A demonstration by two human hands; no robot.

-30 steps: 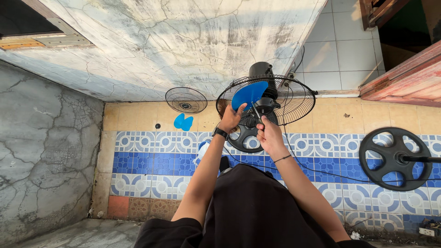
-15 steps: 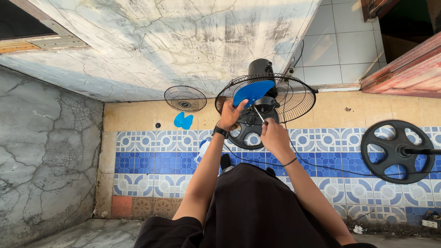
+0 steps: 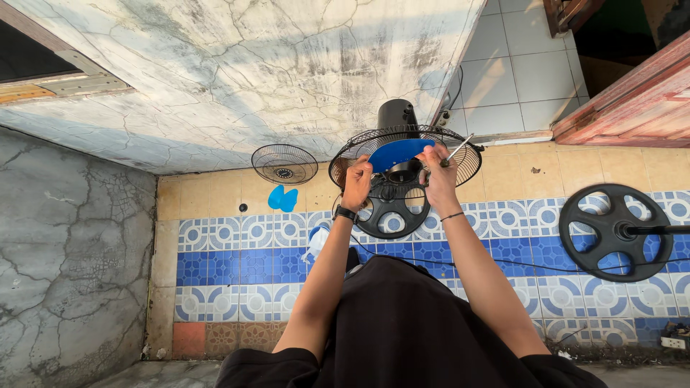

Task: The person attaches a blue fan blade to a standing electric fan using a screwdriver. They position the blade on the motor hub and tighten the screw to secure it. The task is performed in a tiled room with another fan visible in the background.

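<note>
The blue blade point(image 3: 397, 153) has turned flatter, left hand point(image 3: 358, 183) gripping it, right hand point(image 3: 437, 176) holding a screwdriver point(image 3: 456, 151)

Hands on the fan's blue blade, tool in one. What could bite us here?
The right hand holds a thin metal tool right beside the blue blade; a slip could scratch it or poke the left hand. The black cord crosses the tiled floor near the person's lap, so it might snag and tip the fan.

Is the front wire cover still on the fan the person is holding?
No: the loose wire cover lies apart on the tiled floor, and the blue blade of the fan is bare between both hands.
</note>
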